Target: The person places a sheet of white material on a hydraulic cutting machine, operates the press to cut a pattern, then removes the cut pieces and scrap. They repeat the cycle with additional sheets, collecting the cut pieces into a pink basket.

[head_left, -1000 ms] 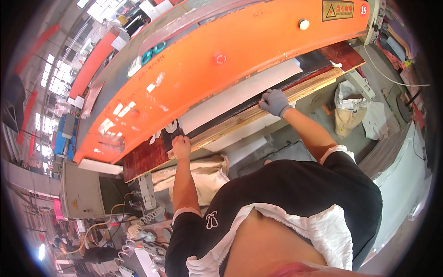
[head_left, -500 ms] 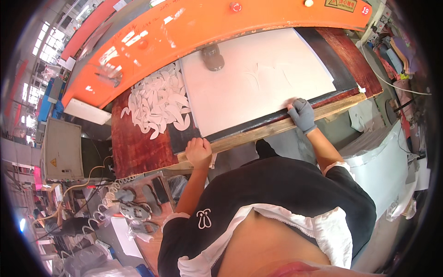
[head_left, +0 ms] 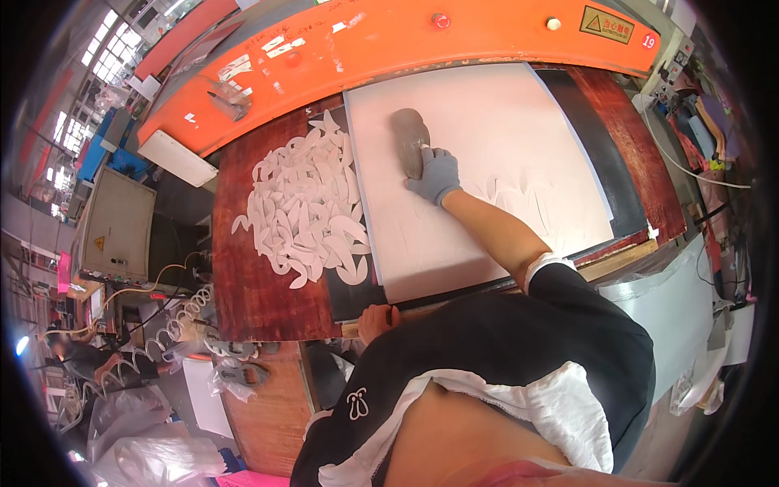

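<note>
My right hand, in a grey glove with bare fingertips, is closed on the near end of a dark grey, sole-shaped block. The block lies on a large pale sheet, left of its middle. Thin curved cut lines mark the sheet to the right of that hand. At the table's front edge my left hand, ungloved, curls over the wooden rail; my body hides part of it. Left of the sheet is a heap of pale crescent-shaped cut pieces.
An orange machine beam with a red button spans the back of the table. Reddish-brown worn board shows at the left. A grey cabinet stands farther left; plastic-covered material hangs at right. Clear bags lie lower left.
My right hand has left the front rail and reached forward onto the sole-shaped block, which has shifted slightly nearer. I lean farther over the table. My left hand stays at the front edge.
</note>
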Tool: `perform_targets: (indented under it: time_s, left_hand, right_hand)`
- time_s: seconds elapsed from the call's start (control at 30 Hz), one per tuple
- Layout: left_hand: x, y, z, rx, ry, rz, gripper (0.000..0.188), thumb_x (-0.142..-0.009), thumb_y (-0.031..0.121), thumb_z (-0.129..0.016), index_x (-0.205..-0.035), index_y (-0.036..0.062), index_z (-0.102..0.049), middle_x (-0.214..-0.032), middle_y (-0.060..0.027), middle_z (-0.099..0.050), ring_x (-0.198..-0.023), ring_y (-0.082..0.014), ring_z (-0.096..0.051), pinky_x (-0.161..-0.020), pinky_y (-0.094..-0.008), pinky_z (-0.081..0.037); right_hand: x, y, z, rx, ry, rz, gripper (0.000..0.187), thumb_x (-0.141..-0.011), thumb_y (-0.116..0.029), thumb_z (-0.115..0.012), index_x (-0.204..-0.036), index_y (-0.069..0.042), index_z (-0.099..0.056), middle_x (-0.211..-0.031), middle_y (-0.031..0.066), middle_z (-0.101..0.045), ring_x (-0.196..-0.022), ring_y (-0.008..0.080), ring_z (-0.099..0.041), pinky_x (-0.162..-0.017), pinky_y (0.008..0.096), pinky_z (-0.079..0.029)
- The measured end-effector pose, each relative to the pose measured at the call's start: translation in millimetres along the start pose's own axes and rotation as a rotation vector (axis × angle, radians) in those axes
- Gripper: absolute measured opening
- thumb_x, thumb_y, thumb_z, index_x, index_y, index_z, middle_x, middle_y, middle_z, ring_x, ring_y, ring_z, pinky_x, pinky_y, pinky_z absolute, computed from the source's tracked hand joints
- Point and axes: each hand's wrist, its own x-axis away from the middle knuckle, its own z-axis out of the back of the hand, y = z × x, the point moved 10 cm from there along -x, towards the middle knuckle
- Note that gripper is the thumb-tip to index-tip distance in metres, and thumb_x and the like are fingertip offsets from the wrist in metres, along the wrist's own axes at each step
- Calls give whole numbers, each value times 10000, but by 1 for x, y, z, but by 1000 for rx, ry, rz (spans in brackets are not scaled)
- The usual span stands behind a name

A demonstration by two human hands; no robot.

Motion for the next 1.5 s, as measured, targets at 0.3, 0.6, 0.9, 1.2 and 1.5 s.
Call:
perform_targets:
  time_s: [0.3,0.6,0.9,1.2,1.5]
  left_hand:
    - [12,-17,8,228,-17,193,171,-779,190,-626,-870,51,-586,-691,-89,-534,-650,-266,-543,-597,-376,-422]
    - [0,-46,-22,455,-275,533,326,-835,328,-598,-770,9,-609,-663,-80,-603,-547,-168,-529,-544,-297,-419]
    - [-27,-7,-22,832,-397,829,279,-837,300,-601,-889,27,-591,-633,-28,-575,-462,-72,-473,-422,-196,-338]
    - [-108,75,48,1223,-147,604,176,-830,171,-596,-809,-4,-605,-666,-50,-598,-473,-104,-488,-437,-208,-359]
    - [-146,44,139,1177,227,381,134,-808,121,-587,-782,-9,-607,-618,-36,-574,-477,-84,-465,-457,-207,-346]
  right_hand:
    - [30,143,30,-1287,18,-319,288,-816,-373,-583,-899,-98,-593,-800,-14,-508,-716,108,-422,-682,253,-373]
    - [138,397,193,-927,582,-465,254,-809,-259,-599,-849,-10,-623,-750,-28,-503,-705,82,-418,-660,252,-367]
    - [230,525,191,-70,181,-707,683,-717,-468,-603,-1248,-54,-483,-1194,267,-513,-1107,375,-507,-913,387,-406]
    - [156,163,174,-654,-213,124,642,-676,-252,-735,-1218,-35,-470,-1287,157,-442,-1195,276,-422,-970,367,-356]
    - [155,-105,126,-614,-273,739,280,-801,-233,-551,-1011,-50,-578,-949,135,-601,-856,323,-568,-767,417,-449]
